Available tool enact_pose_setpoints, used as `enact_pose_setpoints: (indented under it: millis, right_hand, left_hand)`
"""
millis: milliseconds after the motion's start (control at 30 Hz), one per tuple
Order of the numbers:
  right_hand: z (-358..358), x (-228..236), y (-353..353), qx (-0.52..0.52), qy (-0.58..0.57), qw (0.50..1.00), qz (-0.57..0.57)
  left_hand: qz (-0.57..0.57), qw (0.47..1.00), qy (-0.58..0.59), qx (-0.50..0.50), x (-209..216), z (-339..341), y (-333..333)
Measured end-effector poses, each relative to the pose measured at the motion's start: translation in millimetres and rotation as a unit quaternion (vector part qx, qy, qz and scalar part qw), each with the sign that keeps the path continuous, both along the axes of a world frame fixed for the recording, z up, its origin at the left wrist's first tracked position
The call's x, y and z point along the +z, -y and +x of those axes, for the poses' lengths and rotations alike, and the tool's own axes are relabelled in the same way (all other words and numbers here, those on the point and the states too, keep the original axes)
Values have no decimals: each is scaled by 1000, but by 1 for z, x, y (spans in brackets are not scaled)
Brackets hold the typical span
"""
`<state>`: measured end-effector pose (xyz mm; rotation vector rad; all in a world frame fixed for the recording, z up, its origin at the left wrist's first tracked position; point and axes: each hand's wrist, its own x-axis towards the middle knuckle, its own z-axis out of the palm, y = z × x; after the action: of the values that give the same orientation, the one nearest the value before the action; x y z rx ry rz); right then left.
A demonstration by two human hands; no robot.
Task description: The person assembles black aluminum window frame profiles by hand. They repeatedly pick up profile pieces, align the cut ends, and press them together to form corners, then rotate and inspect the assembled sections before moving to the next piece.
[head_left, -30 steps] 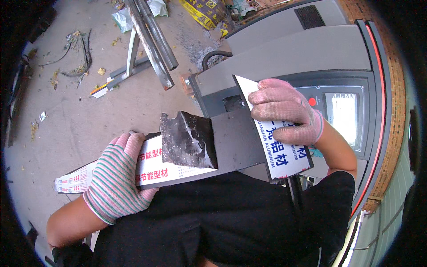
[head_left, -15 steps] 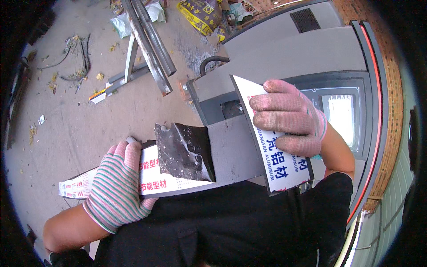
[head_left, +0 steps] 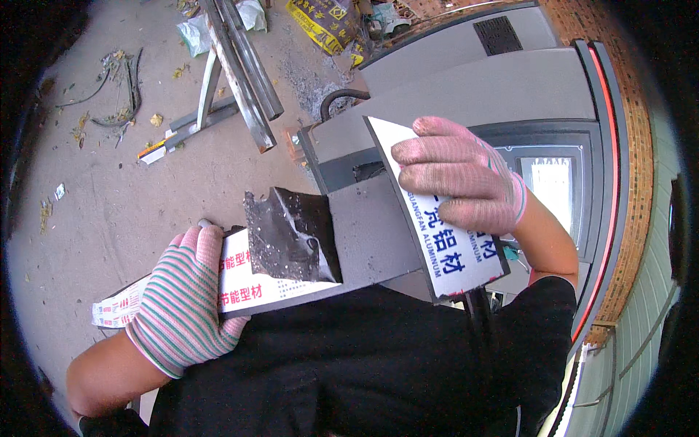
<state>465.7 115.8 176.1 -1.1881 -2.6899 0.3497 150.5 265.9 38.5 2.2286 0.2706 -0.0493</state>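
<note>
Fingers (head_left: 210,244) of the left hand (head_left: 178,302) clasp the long grey strip (head_left: 371,227), while the right hand (head_left: 470,178) grasps the short white-faced piece (head_left: 445,251). Compared with half a second ago, that piece hides more of the dark recess (head_left: 368,171) in the grey machine (head_left: 480,91). It lies beneath the right fingers (head_left: 437,179), across the strip's right end; whether they touch is unclear.

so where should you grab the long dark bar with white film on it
Probably on the film-covered stretch of the long dark bar, left of the raised dark flap, palm down from above. The left hand spans it there, fingertips over the far edge, thumb at the near one. The flap looks thin and crumpled, so likely a poor hold.
</note>
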Motion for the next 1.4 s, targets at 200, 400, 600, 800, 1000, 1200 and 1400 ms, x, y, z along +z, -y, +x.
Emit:
enact_pose_setpoints:
  millis: [200,400,600,800,1000,1200,1400]
  right_hand:
    - [17,-15,-4,-32,-65,997,-33]
    - [38,-32,-9,-48,-153,983,-86]
    - [34,-29,-2,-135,-242,953,-125]
    - [25,-35,1,-174,-338,911,-160]
    - [16,-39,11,-215,-337,899,-177]
    - [8,-38,15,-226,-277,925,-131]
    - [0,-33,12,-225,-240,934,-140]
  left_hand:
    - [-110,993,-43,-7,-5,14,-13]
    - [-183,979,-86,-24,4,27,-27]
    - [-247,958,-144,-26,8,35,-37]
    - [-359,919,-138,-84,6,37,-45]
    - [-383,908,-144,-92,1,36,-43]
    - [-404,899,-151,-76,0,31,-41]
    - [-427,890,-143,-68,-7,26,-40]
